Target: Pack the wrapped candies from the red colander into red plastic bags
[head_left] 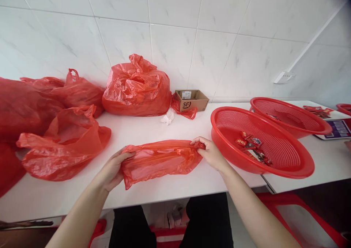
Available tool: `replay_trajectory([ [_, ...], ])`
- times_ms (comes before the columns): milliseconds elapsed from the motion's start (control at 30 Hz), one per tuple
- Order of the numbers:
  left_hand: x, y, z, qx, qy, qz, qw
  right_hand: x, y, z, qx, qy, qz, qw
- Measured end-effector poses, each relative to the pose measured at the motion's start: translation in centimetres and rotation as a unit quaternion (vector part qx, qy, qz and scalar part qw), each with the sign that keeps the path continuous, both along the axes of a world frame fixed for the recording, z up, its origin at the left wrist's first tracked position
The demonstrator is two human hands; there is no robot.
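And here are the hands, low in the middle of the frame, both on one thin red plastic bag (161,164)! The left hand (113,171) grips its left end, thumb over the film, fingers tucked from view. Over on the right, the right hand (208,153) pinches the upper right corner between thumb and fingertips; a darker red bit shows there, fold or wrapper, I can't tell which. The bag stretches flat and wrinkled between them, just above or on the bench (175,187).

Good handling here, I'd judge, means light pinches, both ends level, and just enough pull to smooth creases; a hard tug could tear film this flimsy. Fingertips between the layers would part them better than rubbing outside.

Outward now! Right of centre, a red basket (304,170) cradles small wrapped packets (253,142), a second basket (325,126) behind it. At left, an open red bag (65,162) slumps; upper centre, a bulging red bag (137,94) sits beside a cardboard box (196,105), crumpled tissue (168,117) in front.
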State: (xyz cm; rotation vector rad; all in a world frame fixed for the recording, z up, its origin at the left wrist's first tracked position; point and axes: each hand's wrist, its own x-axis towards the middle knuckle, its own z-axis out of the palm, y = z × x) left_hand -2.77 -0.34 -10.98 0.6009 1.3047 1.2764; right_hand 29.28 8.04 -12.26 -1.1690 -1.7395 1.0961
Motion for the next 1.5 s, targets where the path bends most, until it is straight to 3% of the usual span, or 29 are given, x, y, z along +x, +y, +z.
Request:
replay_trajectory([
  [67,0.7,-0.3,-0.9,-0.005,-0.016,0.015,1.0,-0.5,-0.7,0.4,0.053,-0.037,-0.03,0.997],
  [133,1.5,-0.5,-1.6,-0.001,-0.026,0.029,0.999,-1.2,-2.2,1.4,0.162,-0.051,-0.073,0.983],
  [233,2.6,-0.7,-2.3,0.003,-0.029,0.033,0.999,-3.0,-5.1,3.2,0.382,-0.035,-0.129,0.914],
  [300,3.4,-0.9,-2.3,0.005,-0.027,0.028,0.999,-4.5,-6.7,3.7,0.461,-0.054,-0.078,0.882],
  [333,3.7,-1.0,-2.1,0.007,-0.026,0.023,0.999,-5.2,-7.0,3.5,0.462,-0.087,-0.021,0.882],
  [433,4.2,-1.5,-1.3,0.011,-0.03,-0.001,0.999,-6.1,-6.5,2.3,0.338,-0.291,0.141,0.884],
  [533,3.4,-2.2,-0.6,0.004,-0.033,-0.025,0.999,-4.9,-4.9,1.5,0.198,-0.48,0.136,0.844],
  [633,1.9,-2.7,-0.4,0.0,-0.012,-0.024,1.0,-3.2,-3.9,2.1,0.158,-0.531,0.104,0.826],
  [800,0.4,-3.1,-1.1,0.067,0.065,-0.004,0.996,-2.5,-3.7,2.9,0.139,-0.531,0.117,0.828],
  [867,0.2,-3.3,-1.3,0.119,0.125,-0.049,0.984,-2.5,-3.3,2.8,0.122,-0.527,0.11,0.834],
  [1000,0.4,-3.3,-2.0,0.1,0.301,-0.225,0.921,-2.2,-2.5,2.5,0.08,-0.52,0.089,0.846],
  [1033,0.6,-3.1,-2.1,0.09,0.345,-0.23,0.905,-2.1,-2.6,2.6,0.075,-0.512,0.093,0.85],
  [1100,1.1,-2.5,-2.5,0.092,0.406,-0.183,0.891,-1.7,-3.2,3.2,0.083,-0.465,0.121,0.873],
  [1200,1.7,-1.7,-2.9,0.101,0.385,-0.143,0.906,-0.2,-4.4,5.5,0.117,-0.308,0.157,0.931],
  [1300,2.1,-1.3,-3.2,0.093,0.322,-0.159,0.929,3.1,-4.6,8.5,0.159,-0.234,0.052,0.958],
  [1333,2.2,-1.1,-3.3,0.092,0.31,-0.153,0.934,4.5,-4.4,9.2,0.165,-0.266,-0.006,0.95],
  [1400,2.3,-1.0,-3.4,0.081,0.283,-0.123,0.948,6.9,-4.1,9.7,0.126,-0.391,-0.088,0.907],
  [1500,2.5,-0.8,-3.7,0.055,0.163,-0.084,0.982,8.0,-4.1,8.3,0.038,-0.54,-0.088,0.836],
])
